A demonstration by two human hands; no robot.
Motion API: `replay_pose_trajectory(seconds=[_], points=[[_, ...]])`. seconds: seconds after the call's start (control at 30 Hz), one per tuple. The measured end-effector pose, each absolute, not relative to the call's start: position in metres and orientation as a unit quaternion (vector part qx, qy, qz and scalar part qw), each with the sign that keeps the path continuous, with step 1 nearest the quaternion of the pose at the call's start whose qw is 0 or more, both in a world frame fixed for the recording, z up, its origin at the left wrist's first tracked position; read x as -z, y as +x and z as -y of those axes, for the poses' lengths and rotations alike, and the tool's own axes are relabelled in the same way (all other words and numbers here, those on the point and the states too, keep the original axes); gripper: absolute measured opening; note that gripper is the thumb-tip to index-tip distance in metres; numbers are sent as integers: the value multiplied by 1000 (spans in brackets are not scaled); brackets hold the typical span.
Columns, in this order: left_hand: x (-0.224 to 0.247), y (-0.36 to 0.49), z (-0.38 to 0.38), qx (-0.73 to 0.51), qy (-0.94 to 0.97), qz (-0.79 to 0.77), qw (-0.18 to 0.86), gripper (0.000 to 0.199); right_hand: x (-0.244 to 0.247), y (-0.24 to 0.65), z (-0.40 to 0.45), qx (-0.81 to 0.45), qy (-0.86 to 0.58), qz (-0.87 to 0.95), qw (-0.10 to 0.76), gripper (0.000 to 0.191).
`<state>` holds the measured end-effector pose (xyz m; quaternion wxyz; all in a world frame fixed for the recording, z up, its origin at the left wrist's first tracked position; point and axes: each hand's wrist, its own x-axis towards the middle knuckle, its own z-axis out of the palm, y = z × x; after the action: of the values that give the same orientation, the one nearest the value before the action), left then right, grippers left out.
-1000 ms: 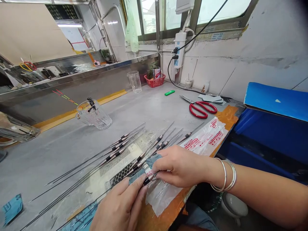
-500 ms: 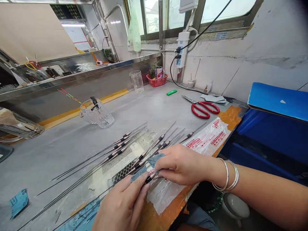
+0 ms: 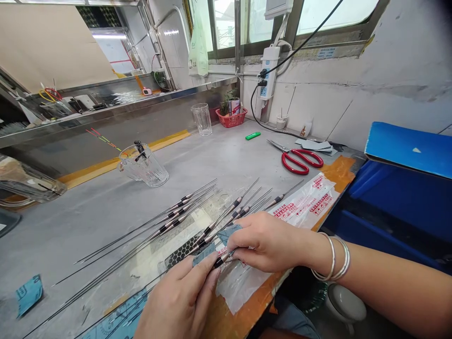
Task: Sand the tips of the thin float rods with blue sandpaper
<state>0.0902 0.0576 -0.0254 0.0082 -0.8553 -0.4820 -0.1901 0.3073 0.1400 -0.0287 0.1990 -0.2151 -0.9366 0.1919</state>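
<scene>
My left hand is pinched around a dark-banded rod, with blue paper against the fingers; my right hand is closed at the rod's far end with a second blue paper; its exact grip is hidden. The rod lies between both hands. Caution: unequal pressure may bend its thin stem. A wide sweep may roll the loose rods at 12 o'clock. A slack pinch may drop it past the bench edge at 4 o'clock.
</scene>
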Motion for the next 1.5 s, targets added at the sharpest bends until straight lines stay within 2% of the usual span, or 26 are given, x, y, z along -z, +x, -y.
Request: replay_pose_trajectory(seconds=[0.53, 1.5], points=[[24, 92, -57, 192, -851, 488, 3, 33, 31, 307, -141, -219, -215, 924, 230, 16], [23, 93, -57, 209, -851, 483, 10, 30, 32, 306, -141, -207, -227, 926, 220, 14]])
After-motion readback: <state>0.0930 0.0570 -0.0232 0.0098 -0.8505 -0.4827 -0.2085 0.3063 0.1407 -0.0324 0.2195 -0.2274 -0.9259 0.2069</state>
